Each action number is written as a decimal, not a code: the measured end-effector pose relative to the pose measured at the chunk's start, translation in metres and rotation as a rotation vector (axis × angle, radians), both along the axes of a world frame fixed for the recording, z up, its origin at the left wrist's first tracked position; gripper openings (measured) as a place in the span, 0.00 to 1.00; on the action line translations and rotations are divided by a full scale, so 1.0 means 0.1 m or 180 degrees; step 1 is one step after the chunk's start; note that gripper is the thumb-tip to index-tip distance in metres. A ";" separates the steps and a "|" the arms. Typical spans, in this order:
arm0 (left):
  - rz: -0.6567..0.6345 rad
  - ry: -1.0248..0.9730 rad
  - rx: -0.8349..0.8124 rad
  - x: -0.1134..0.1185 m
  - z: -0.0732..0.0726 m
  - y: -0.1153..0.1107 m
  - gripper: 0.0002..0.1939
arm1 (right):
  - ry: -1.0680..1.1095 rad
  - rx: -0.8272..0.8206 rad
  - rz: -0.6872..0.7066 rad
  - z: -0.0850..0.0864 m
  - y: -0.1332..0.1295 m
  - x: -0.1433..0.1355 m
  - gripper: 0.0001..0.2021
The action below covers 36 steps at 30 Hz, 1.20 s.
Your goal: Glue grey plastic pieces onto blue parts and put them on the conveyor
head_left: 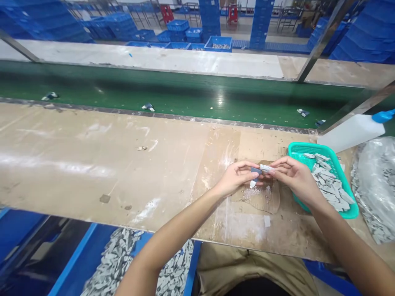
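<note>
My left hand (238, 177) pinches a small dark blue-grey plastic part (255, 174) with a white piece (252, 184) at its lower end. Between the fingertips of my right hand (291, 174) is a small white plastic piece (266, 167), held against or very close to the blue-grey part; whether they touch I cannot tell. Both hands hover over a torn cardboard patch (271, 201) on the bench. Just right of my right hand stands a green plastic basket (338, 158) with many white-grey pieces (330, 187) in it, partly covered by my wrist.
A white bottle (352, 131) with a blue cap and a clear plastic bag (378, 181) of parts stand at the right. Beyond the bench (92, 135) runs a green conveyor belt (185, 96) carrying several small parts. A blue crate (77, 255) of pieces sits below the bench edge.
</note>
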<state>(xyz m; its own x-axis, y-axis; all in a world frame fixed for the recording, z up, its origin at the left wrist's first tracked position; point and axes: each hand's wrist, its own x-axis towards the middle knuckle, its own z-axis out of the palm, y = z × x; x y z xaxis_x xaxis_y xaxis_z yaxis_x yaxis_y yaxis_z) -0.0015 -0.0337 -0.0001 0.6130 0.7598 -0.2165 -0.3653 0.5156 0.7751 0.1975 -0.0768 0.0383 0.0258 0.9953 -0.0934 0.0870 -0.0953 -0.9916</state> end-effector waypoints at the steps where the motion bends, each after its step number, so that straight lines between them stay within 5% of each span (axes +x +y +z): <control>1: 0.0041 0.0059 0.0045 0.00 -0.01 0.00 0.23 | -0.0055 0.0018 0.0040 -0.03 -0.01 -0.03 0.20; 7: 0.0259 0.0268 0.0369 0.00 -0.03 0.00 0.22 | -0.0926 0.0338 0.0079 -0.13 -0.05 -0.04 0.17; 11: 0.0821 0.0202 0.0399 -0.04 0.02 0.06 0.25 | -0.1535 0.0745 0.0063 -0.12 -0.07 -0.03 0.11; 16: 0.1087 0.0211 0.0376 -0.13 0.06 0.18 0.20 | -0.2622 0.1335 0.0491 -0.13 -0.10 -0.04 0.12; 23: 0.1164 0.0164 0.0445 -0.14 -0.04 0.26 0.22 | -0.2923 0.1871 0.0929 -0.18 -0.12 -0.05 0.07; 36: 0.1245 0.0573 0.0640 -0.13 -0.05 0.27 0.18 | -0.3073 0.1816 0.0906 -0.13 -0.12 -0.07 0.11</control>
